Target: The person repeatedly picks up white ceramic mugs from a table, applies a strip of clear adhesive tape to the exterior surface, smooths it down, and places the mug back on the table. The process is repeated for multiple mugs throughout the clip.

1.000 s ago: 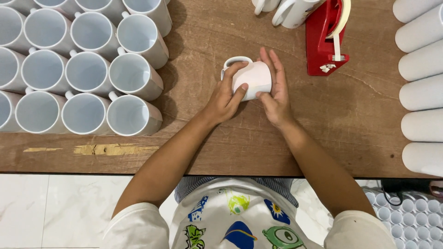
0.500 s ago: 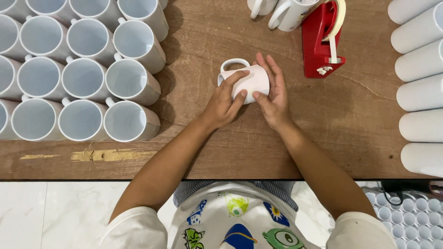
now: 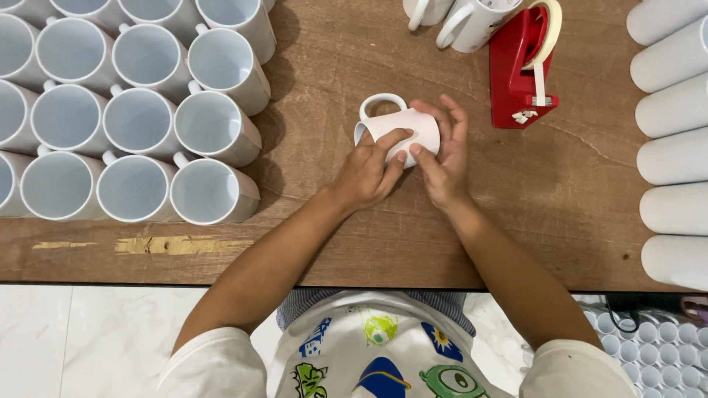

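A white mug (image 3: 402, 125) lies on its side on the brown wooden table (image 3: 369, 243), handle pointing away from me and mouth toward the left. My left hand (image 3: 369, 169) grips its near side with fingers pressed on the wall. My right hand (image 3: 446, 158) cups the mug's base end, fingers curled over the top. The mug's wall looks wrapped in a pale pinkish sheet. A red tape dispenser (image 3: 520, 70) with a roll of beige tape stands just beyond and to the right of my right hand.
Several upright white mugs (image 3: 133, 125) crowd the table's left side. White cylinders (image 3: 675, 162) lie stacked along the right edge. Two more mugs (image 3: 461, 18) stand at the far edge. A tray of small white cups (image 3: 656, 339) sits low right on the floor.
Both hands have stayed on the mug. My fingers have shifted slightly along its wall, and the view has drifted a little.
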